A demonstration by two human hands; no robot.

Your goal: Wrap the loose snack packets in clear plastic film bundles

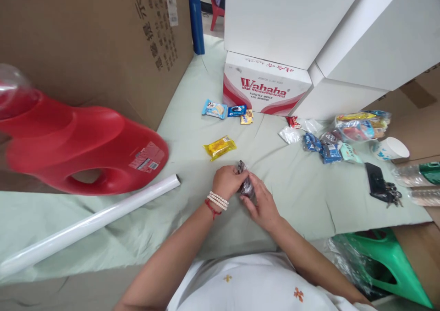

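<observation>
Between my two hands is a small dark snack in a clear wrapper (246, 187), held just over the pale green cloth. My left hand (227, 181), with a beaded bracelet at the wrist, pinches its upper part. On the other side, my right hand (262, 202) closes its fingers and thumb about the lower part. Fingers partly cover the packet, so its exact kind is unclear. Just beyond my left hand lies a yellow snack packet (220, 148). Farther off sit a light blue snack packet (214, 109), a dark blue packet (237, 111) and a small yellow packet (246, 117).
A red plastic jug (113, 150) and a white tube (92, 224) lie at left. A Wahaha carton (266, 86) stands at the back. Rightward are several snack packets (330, 153), a paper cup (391, 149), and a black pouch with keys (376, 182).
</observation>
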